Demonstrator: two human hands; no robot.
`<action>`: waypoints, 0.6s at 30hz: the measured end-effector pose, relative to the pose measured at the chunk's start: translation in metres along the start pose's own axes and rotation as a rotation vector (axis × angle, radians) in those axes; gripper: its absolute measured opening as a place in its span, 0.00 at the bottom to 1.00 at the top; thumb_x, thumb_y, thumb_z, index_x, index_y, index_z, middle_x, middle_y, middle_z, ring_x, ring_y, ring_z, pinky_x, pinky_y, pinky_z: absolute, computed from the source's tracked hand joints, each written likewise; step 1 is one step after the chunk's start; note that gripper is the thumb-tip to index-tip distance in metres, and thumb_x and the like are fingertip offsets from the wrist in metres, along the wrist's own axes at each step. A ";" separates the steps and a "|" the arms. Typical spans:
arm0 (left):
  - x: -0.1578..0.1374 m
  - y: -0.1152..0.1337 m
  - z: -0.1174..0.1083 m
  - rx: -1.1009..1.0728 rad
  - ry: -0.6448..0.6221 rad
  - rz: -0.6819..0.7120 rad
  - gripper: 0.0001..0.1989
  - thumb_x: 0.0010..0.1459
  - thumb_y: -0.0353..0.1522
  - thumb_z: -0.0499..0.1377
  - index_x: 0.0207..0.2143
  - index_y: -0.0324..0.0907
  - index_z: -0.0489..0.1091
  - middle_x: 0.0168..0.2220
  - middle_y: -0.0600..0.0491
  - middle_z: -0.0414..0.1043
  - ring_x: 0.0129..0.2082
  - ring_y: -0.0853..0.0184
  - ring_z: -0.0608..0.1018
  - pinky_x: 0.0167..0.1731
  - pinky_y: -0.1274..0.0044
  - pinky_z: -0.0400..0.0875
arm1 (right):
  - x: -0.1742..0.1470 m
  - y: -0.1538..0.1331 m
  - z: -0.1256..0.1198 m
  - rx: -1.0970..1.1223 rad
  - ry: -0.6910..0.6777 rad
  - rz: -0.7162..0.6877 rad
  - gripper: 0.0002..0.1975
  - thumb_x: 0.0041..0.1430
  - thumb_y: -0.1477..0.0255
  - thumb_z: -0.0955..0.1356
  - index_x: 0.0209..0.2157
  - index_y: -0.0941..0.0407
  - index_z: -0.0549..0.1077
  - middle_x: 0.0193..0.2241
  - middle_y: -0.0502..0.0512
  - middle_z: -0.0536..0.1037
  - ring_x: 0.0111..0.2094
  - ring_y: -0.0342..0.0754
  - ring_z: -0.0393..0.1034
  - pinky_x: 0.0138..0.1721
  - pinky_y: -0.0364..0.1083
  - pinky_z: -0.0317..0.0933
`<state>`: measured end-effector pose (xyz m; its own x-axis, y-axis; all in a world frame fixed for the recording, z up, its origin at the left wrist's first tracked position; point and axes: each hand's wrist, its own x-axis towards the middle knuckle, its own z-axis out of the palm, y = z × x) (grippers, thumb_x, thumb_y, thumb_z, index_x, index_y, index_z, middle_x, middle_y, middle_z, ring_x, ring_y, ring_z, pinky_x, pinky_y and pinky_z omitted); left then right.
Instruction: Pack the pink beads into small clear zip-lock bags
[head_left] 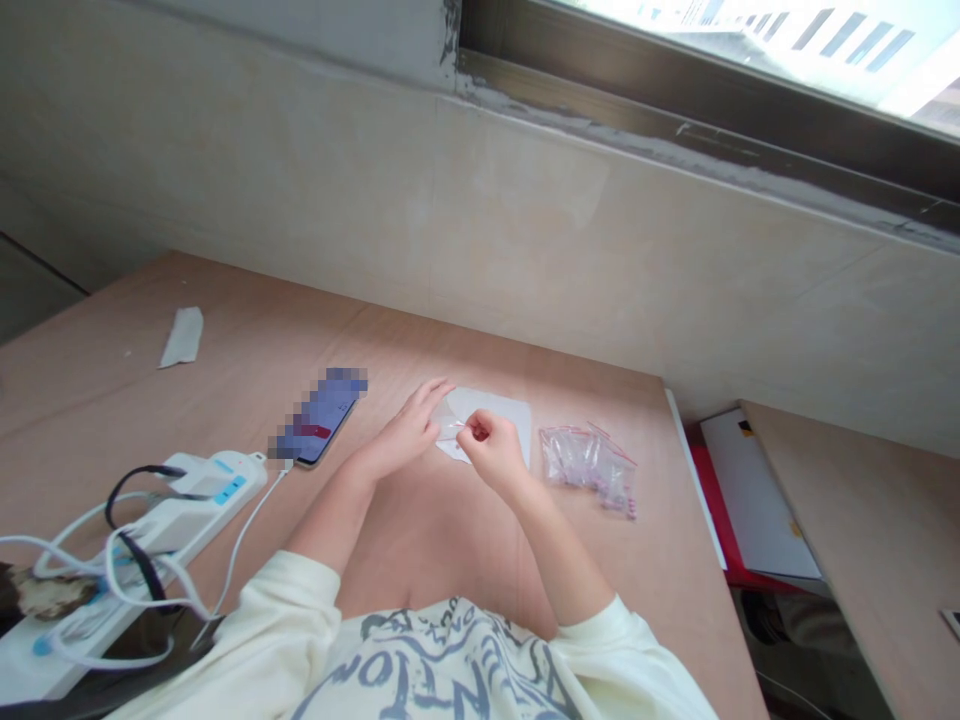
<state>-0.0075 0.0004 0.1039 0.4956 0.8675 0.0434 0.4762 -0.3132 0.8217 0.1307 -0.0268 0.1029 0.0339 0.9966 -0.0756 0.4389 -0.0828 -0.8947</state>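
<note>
Head view, looking down on a wooden surface [225, 400] set against a pale wall below a window. Both hands meet near centre, over a white sheet [504, 412] lying flat on the surface.

L. hand [409, 428]: fingers extended, tips touching a small clear bag [450, 426] and steadying it against the sheet; grip loose, not closed round it.

R. hand [491, 445]: grip clenched in a pinch at the bag's edge, w. a thin red-pink strip showing at the pinch point. Whether anything besides the bag's edge is held is too small to tell.

Stack of similar small clear bags [589, 468] w. red closure strips and pale purple contents lies just beside the sheet, on the person's right, apart from both hands.

Progress (judged): one bag is in hand, the stack beside it untouched at this moment; how many in the stack are finished or pending can't be told, nor whether the held bag is filled.

Also shown: phone [322, 418] w. cable, near the L. forearm; white power strip [187, 500] w. cables at near left; white strip of paper [182, 336] far left; red and white folders [750, 500] in the gap to the right.
</note>
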 end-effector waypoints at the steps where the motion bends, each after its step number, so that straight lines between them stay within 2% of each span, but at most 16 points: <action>1: -0.001 0.002 -0.002 -0.003 -0.027 0.004 0.24 0.48 0.25 0.46 0.51 0.42 0.53 0.55 0.50 0.49 0.55 0.66 0.52 0.54 0.73 0.47 | 0.000 0.002 -0.001 0.035 -0.002 0.041 0.04 0.38 0.75 0.60 0.14 0.57 0.58 0.12 0.44 0.58 0.17 0.38 0.52 0.19 0.39 0.46; 4: -0.006 0.006 -0.010 -0.025 -0.193 0.007 0.23 0.50 0.30 0.48 0.51 0.43 0.52 0.55 0.52 0.50 0.55 0.67 0.53 0.54 0.74 0.47 | 0.001 0.008 -0.004 0.185 -0.047 0.149 0.05 0.39 0.75 0.59 0.14 0.57 0.60 0.12 0.45 0.61 0.17 0.38 0.54 0.20 0.38 0.48; 6: -0.011 0.008 -0.012 -0.032 -0.259 -0.016 0.28 0.48 0.35 0.53 0.52 0.44 0.51 0.55 0.52 0.50 0.55 0.65 0.54 0.53 0.74 0.49 | 0.002 0.012 -0.005 0.281 -0.094 0.172 0.05 0.40 0.75 0.59 0.15 0.58 0.60 0.13 0.46 0.63 0.17 0.38 0.55 0.20 0.39 0.49; 8: -0.015 0.007 -0.011 -0.030 -0.244 -0.043 0.30 0.45 0.37 0.56 0.51 0.45 0.51 0.54 0.51 0.51 0.54 0.64 0.55 0.52 0.74 0.51 | 0.002 0.017 -0.005 0.368 -0.162 0.158 0.06 0.42 0.74 0.59 0.16 0.58 0.62 0.13 0.47 0.64 0.17 0.38 0.56 0.21 0.39 0.51; 10: -0.015 0.003 -0.009 -0.018 -0.185 -0.068 0.27 0.45 0.38 0.55 0.50 0.45 0.54 0.53 0.51 0.55 0.53 0.64 0.57 0.51 0.73 0.52 | 0.002 0.026 -0.004 0.409 -0.173 0.142 0.06 0.44 0.71 0.59 0.19 0.57 0.63 0.15 0.47 0.65 0.18 0.39 0.57 0.22 0.40 0.52; 12: -0.013 -0.004 -0.006 0.004 -0.131 -0.077 0.26 0.45 0.38 0.56 0.48 0.44 0.57 0.51 0.50 0.57 0.52 0.63 0.59 0.50 0.72 0.53 | 0.001 0.039 0.000 0.329 -0.071 0.137 0.06 0.45 0.70 0.60 0.22 0.57 0.63 0.18 0.49 0.67 0.20 0.40 0.59 0.24 0.41 0.53; 15: -0.008 -0.017 -0.001 0.056 -0.080 -0.067 0.25 0.43 0.38 0.57 0.46 0.42 0.59 0.48 0.49 0.60 0.50 0.61 0.60 0.49 0.71 0.53 | 0.000 0.065 0.009 0.015 0.116 0.110 0.03 0.43 0.73 0.61 0.24 0.57 0.63 0.23 0.51 0.67 0.25 0.43 0.60 0.28 0.43 0.54; 18: -0.005 -0.030 0.004 0.105 -0.073 -0.064 0.26 0.41 0.38 0.58 0.44 0.40 0.61 0.47 0.47 0.62 0.49 0.60 0.61 0.49 0.70 0.53 | -0.003 0.083 0.018 -0.232 0.126 0.020 0.04 0.42 0.77 0.61 0.25 0.57 0.64 0.24 0.53 0.67 0.29 0.46 0.60 0.32 0.45 0.54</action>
<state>-0.0209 0.0037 0.0769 0.5109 0.8581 -0.0518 0.5804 -0.2998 0.7571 0.1507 -0.0363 0.0214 0.1494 0.9885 -0.0239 0.6308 -0.1139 -0.7675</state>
